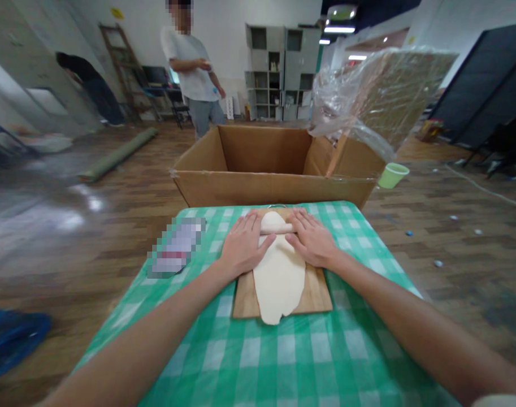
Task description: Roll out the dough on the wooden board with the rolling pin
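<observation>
A flat, pale sheet of dough point(280, 277) lies lengthwise on a wooden board point(319, 294), its near end hanging slightly past the board's front edge. Across the far part of the dough sits a light rolling pin point(277, 228). My left hand point(244, 243) lies flat over the pin's left end, fingers stretched forward and thumb pointing inward. Over the right end, my right hand point(312, 237) rests the same way, fingers extended. Both hands cover the pin's ends, so only its middle shows.
A green checked cloth point(224, 362) covers the table. A blurred-out packet point(177, 249) lies at its left. Beyond stand a large open cardboard box point(258, 189), plastic wrap point(342, 93) and a green cup point(393, 175). One person point(194, 73) stands behind; another point(90, 85) bends at far left.
</observation>
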`<state>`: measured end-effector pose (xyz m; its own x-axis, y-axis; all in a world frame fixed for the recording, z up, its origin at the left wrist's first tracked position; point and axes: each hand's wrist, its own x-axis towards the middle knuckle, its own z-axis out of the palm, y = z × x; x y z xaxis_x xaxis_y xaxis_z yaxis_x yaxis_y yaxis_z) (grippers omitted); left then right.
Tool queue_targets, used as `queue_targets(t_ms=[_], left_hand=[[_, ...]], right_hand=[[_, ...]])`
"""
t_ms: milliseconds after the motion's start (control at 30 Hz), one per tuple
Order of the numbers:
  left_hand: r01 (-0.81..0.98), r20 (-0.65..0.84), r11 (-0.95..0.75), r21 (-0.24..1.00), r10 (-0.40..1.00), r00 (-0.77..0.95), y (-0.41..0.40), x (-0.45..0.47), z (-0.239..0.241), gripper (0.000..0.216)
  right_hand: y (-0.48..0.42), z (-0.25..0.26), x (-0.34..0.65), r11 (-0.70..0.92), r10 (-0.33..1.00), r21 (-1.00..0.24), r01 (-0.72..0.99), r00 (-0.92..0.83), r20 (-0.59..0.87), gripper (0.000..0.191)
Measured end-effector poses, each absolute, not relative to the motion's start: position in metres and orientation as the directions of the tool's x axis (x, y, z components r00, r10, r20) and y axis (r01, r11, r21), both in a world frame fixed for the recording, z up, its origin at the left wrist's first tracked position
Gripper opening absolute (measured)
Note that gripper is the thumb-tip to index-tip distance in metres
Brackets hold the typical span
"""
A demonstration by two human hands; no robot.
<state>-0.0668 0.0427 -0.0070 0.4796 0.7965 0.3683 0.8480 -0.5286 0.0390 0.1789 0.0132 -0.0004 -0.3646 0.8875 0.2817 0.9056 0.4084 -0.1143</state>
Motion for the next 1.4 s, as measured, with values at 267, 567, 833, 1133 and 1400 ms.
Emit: queue_targets(t_ms=[267, 567, 833, 1133, 1400], left_hand=[[0.802, 0.334, -0.595, 0.059, 0.769, 0.545, -0.022, -0.083, -0.004, 0.081], [0.798, 0.360, -0.597, 0.085, 0.765, 0.534, -0.029, -0.081, -0.003, 0.080], [0.800, 0.394, -0.592, 0.093, 0.760, 0.517, -0.017, -0.075, -0.010, 0.086], [0.839, 0.343, -0.527, 0.138, 0.820, 0.459, 0.039, -0.067, -0.008, 0.085], [0.901, 0.227, -0.398, 0.170, 0.906, 0.358, 0.115, -0.058, -0.005, 0.092]], right_hand=[[-0.060, -0.007, 0.174, 0.412, 0.897, -0.196, 0.890, -0.358, 0.257, 0.094], [-0.054, 0.003, 0.178, 0.414, 0.906, -0.208, 0.886, -0.379, 0.191, 0.095], [-0.024, 0.007, 0.187, 0.421, 0.907, -0.241, 0.875, -0.409, 0.100, 0.092], [0.040, 0.008, 0.187, 0.427, 0.904, -0.184, 0.885, -0.420, 0.075, 0.083], [0.111, 0.012, 0.169, 0.322, 0.943, -0.121, 0.939, -0.330, -0.051, 0.084]])
